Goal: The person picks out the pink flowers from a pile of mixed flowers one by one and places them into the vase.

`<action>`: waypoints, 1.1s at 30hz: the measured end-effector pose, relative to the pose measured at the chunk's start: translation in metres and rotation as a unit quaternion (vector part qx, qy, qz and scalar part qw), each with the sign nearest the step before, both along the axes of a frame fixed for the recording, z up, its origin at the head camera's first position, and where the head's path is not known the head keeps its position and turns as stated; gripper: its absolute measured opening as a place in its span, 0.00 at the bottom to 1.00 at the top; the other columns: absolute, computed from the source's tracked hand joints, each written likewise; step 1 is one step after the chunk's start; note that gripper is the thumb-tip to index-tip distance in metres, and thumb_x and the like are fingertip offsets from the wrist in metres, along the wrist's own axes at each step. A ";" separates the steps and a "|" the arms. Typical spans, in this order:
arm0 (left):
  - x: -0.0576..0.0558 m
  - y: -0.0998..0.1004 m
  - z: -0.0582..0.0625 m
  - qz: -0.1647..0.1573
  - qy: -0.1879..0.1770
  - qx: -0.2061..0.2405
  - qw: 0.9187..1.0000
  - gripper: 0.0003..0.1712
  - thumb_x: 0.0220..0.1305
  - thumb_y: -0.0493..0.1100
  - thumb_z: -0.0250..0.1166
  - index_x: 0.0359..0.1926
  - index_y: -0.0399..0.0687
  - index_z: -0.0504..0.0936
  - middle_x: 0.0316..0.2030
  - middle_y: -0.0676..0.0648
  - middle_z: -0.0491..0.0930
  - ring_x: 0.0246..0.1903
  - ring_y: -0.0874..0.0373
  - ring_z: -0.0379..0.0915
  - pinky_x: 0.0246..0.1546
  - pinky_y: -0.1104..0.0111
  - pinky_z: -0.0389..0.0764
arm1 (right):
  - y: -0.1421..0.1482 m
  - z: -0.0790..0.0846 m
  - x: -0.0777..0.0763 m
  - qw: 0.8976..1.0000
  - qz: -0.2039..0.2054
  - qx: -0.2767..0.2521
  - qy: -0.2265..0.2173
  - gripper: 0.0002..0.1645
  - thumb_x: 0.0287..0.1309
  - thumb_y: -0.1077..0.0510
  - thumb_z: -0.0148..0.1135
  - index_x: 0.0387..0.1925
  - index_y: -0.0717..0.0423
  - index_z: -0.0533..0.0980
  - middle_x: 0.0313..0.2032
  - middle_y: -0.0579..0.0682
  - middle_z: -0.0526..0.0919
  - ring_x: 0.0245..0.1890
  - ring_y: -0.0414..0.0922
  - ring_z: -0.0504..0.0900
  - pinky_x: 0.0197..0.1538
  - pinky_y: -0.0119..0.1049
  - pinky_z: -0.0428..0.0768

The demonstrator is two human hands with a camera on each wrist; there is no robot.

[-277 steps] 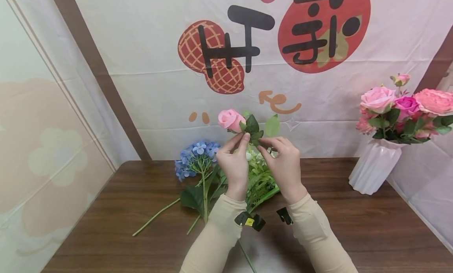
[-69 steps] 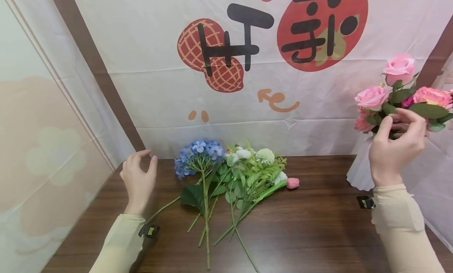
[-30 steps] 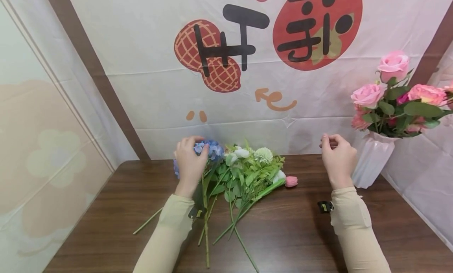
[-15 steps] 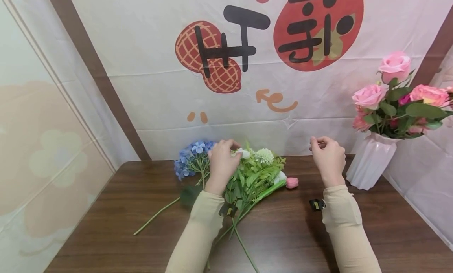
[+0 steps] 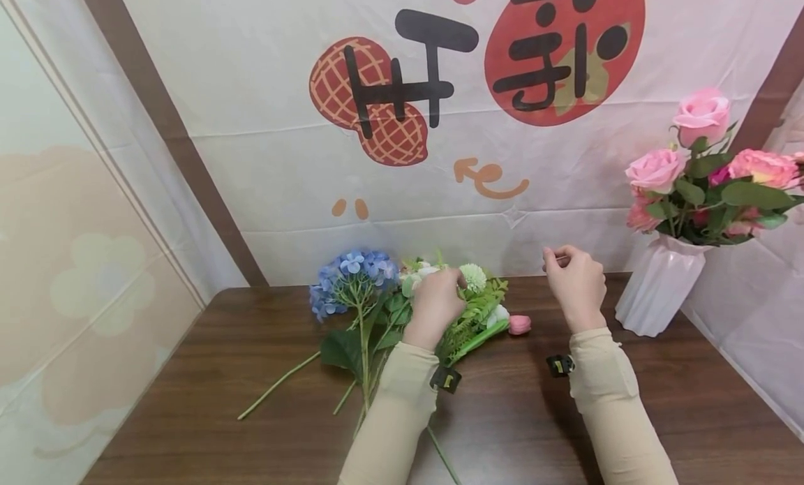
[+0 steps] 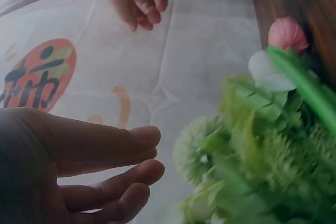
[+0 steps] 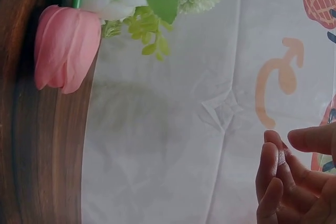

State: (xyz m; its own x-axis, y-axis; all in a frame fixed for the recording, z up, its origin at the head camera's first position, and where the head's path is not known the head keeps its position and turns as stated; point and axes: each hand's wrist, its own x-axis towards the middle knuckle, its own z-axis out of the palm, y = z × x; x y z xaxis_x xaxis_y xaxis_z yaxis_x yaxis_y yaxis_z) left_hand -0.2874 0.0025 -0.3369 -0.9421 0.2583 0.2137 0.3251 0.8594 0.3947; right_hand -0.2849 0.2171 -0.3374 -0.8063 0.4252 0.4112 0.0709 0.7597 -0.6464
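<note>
My left hand (image 5: 435,307) hovers over the pile of greenery and white flowers, beside the pale green pompom flower (image 5: 474,278). In the left wrist view its thumb and fingers are extended near the pompom flower (image 6: 195,148) and hold nothing. My right hand (image 5: 576,288) is held up between the pile and the vase, fingers loosely bent around nothing. A pink tulip (image 5: 519,324) lies at the pile's right side, its head (image 7: 68,50) large in the right wrist view. The blue hydrangea (image 5: 354,275) lies left of my left hand.
A white ribbed vase (image 5: 659,289) stands at the right, full of pink roses (image 5: 702,116) and leaves. Several green stems (image 5: 279,385) reach toward the front of the wooden table (image 5: 515,415). A printed cloth (image 5: 270,178) hangs behind the table.
The pink rose both hands held is gone from them; a pink rose now tops the vase. My right hand has left the vase, moving left. My left hand has moved right past the hydrangea.
</note>
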 end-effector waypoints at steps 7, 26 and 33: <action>0.001 0.019 -0.017 -0.017 0.015 -0.039 0.999 0.09 0.50 0.37 0.68 0.36 0.49 0.83 0.33 0.51 0.84 0.32 0.55 0.79 0.28 0.65 0.76 | -0.002 -0.004 -0.002 1.000 0.010 0.014 -0.004 0.24 0.64 0.39 0.48 0.37 0.50 0.82 0.30 0.49 0.87 0.31 0.54 0.83 0.29 0.47 0.74; 0.003 0.055 -0.059 0.000 0.029 -0.179 0.983 0.01 0.54 0.41 0.67 0.29 0.53 0.84 0.29 0.50 0.85 0.26 0.55 0.80 0.18 0.64 0.76 | 0.001 -0.002 -0.001 1.000 0.008 0.013 -0.010 0.25 0.65 0.38 0.48 0.38 0.50 0.82 0.31 0.50 0.87 0.30 0.54 0.82 0.28 0.46 0.74; 0.003 0.054 -0.069 -0.004 0.060 -0.205 0.977 0.02 0.54 0.43 0.67 0.31 0.54 0.84 0.29 0.50 0.84 0.26 0.56 0.80 0.20 0.65 0.75 | 0.003 0.000 0.000 1.000 0.003 0.013 -0.008 0.24 0.64 0.39 0.48 0.37 0.50 0.82 0.31 0.50 0.87 0.30 0.53 0.82 0.29 0.47 0.74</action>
State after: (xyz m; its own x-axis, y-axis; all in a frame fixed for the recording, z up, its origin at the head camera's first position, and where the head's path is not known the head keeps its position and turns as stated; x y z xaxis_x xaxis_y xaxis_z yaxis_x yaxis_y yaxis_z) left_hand -0.2846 0.0568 -0.4058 -0.9142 0.3529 0.1991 0.3554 0.9344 -0.0242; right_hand -0.2846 0.2203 -0.3377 -0.8152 0.4105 0.4086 0.0771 0.7761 -0.6259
